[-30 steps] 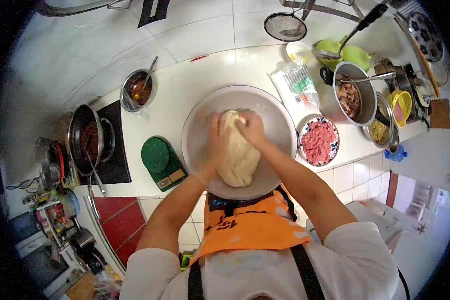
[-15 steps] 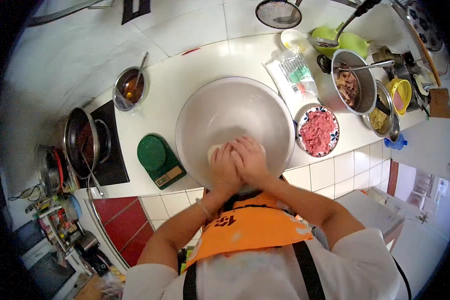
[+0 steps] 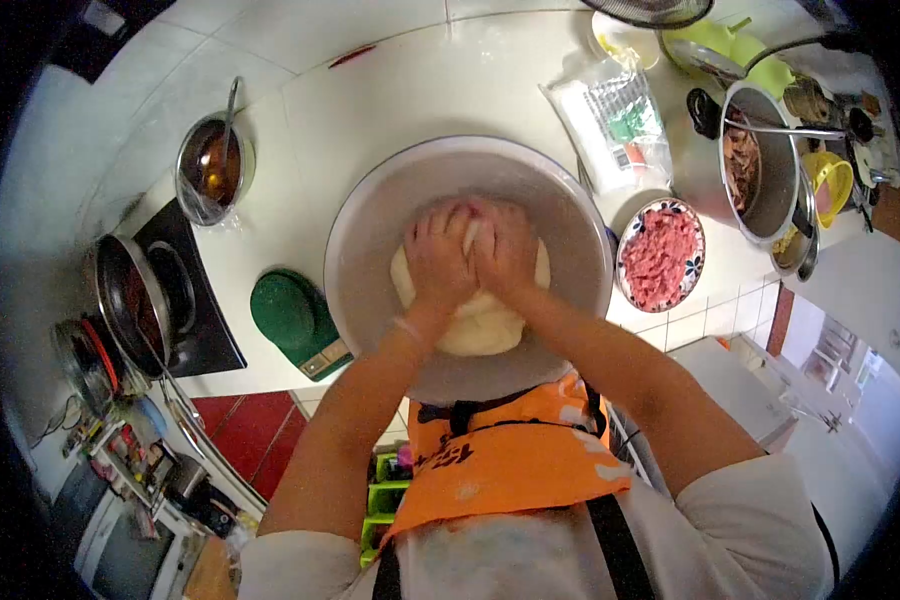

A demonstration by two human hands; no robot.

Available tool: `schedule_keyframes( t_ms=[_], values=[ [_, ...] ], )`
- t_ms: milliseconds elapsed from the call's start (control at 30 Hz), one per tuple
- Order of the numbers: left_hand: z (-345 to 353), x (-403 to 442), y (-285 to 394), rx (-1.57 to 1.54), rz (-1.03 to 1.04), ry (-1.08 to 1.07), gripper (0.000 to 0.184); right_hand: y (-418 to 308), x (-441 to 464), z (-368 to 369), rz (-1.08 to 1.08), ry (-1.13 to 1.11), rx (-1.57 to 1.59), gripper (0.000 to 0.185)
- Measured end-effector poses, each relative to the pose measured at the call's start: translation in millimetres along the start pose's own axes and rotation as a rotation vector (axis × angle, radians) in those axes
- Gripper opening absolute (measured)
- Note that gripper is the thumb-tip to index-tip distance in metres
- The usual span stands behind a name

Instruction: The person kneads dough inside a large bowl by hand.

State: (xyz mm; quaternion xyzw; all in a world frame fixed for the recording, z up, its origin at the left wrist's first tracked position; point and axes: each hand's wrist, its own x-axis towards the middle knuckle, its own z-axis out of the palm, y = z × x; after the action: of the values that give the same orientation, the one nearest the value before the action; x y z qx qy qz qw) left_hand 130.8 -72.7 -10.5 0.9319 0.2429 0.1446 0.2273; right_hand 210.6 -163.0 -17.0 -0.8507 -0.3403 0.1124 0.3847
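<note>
A large pale bowl stands at the counter's front edge with a mass of pale dough in it. Both hands press on the upper part of the dough, side by side. My left hand lies over its left half, fingers pointing away from me. Against its inner side, my right hand bears down on the right half. Some dough bulges out on both sides and below the wrists. The fingertips are slightly blurred, and what lies under the palms is hidden.
Left of the bowl are a green scale, a sauce bowl with a spoon, and a pan. On the right are a plate of minced meat, a plastic package and a metal pot.
Both hands have moved from the bowl's near side toward its middle, and more dough shows around them. One second ago the dough was elongated between the hands. The view has shifted.
</note>
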Motion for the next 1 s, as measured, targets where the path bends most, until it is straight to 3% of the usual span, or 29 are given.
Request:
schedule_keyframes(
  t_ms=[100,233,300,333,400,433,467,533,600,667,700,767,833,1000],
  values=[
    [12.6,16.8,-12.4,-0.013,-0.051,-0.052,0.034,-7.9,24.9,-4.2,0.103,-0.022,-0.037,0.035],
    [8.7,16.5,-10.1,0.084,-0.19,-0.148,0.036,-3.8,23.0,1.2,0.046,-0.029,-0.212,0.038],
    [11.5,11.8,-12.0,0.128,-0.191,-0.165,0.04,-12.7,22.7,-13.2,0.198,-0.103,0.181,0.039],
    [-11.1,19.7,-6.9,0.128,-0.193,-0.149,0.04,-18.9,11.7,-31.8,0.063,-0.11,0.3,0.036],
    [-72.0,42.1,3.3,-0.453,-0.517,-0.668,0.041,-30.2,-19.3,-67.9,-0.15,-0.285,0.127,0.029],
    [-65.1,31.5,-3.1,-0.453,-0.516,-0.66,0.041,-43.4,-42.7,-84.0,-0.265,-0.256,0.129,0.028],
    [-46.7,16.5,-14.4,-0.272,-0.189,-0.447,0.044,-54.1,-60.1,-96.7,-0.383,-0.223,0.128,0.026],
    [-51.7,-2.5,13.4,-0.03,-0.111,-0.535,0.051,-57.4,-76.2,-113.5,-0.323,-0.299,0.164,0.026],
    [-65.1,-38.7,41.1,-0.039,-0.028,-0.453,0.046,-56.3,-78.0,-111.4,-0.241,-0.378,0.207,0.025],
    [-79.7,-63.0,65.5,0.051,-0.134,-0.379,0.038,-57.4,-70.6,-91.0,-0.244,-0.063,0.06,0.026],
    [-76.8,-80.6,69.6,0.056,-0.139,-0.391,0.038,-62.1,-75.2,-85.8,-0.234,-0.069,0.068,0.026],
    [-64.5,-108.5,73.1,-0.057,-0.127,-0.048,0.039,-68.5,-91.3,-82.3,-0.292,-0.18,-0.133,0.032],
    [-65.0,-109.6,77.7,-0.033,-0.118,-0.131,0.043,-61.5,-101.1,-83.7,-0.267,-0.222,-0.139,0.035],
    [-38.4,-80.4,54.1,0.033,-0.026,-0.048,0.043,-39.4,-70.9,-64.3,-0.275,-0.184,-0.095,0.041]
  ],
)
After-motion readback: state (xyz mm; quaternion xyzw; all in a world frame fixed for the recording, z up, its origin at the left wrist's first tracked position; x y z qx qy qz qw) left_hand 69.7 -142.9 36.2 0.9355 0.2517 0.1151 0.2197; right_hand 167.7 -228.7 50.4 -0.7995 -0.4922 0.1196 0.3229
